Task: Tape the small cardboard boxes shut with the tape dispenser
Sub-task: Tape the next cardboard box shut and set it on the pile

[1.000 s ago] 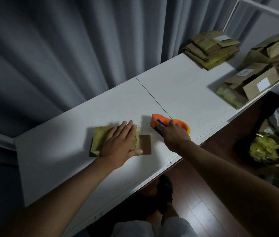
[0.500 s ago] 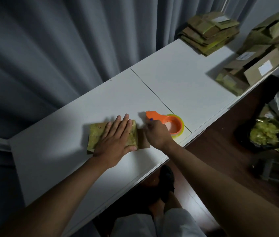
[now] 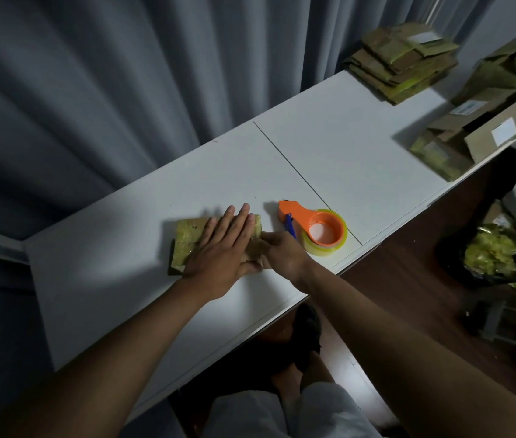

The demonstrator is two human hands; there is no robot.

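Note:
A small flat cardboard box point(image 3: 187, 240), glossy with tape, lies on the white table point(image 3: 117, 279) near its front edge. My left hand point(image 3: 222, 248) presses flat on the box with straight fingers. My right hand point(image 3: 282, 252) is at the box's right end, its fingers curled on the brown end flap, which it mostly hides. The orange tape dispenser point(image 3: 316, 227), with a blue blade part and a clear roll, lies flat on the table just right of my right hand, untouched.
A stack of flattened boxes point(image 3: 402, 63) sits at the table's far end by the grey curtain. Several folded boxes point(image 3: 484, 121) with white labels crowd the right edge. Bags point(image 3: 500, 257) lie on the dark floor to the right. My legs show below the table edge.
My right hand let go of the dispenser, which now lies flat on the table, and moved left to the box's end flap. My left hand stayed pressed on the box.

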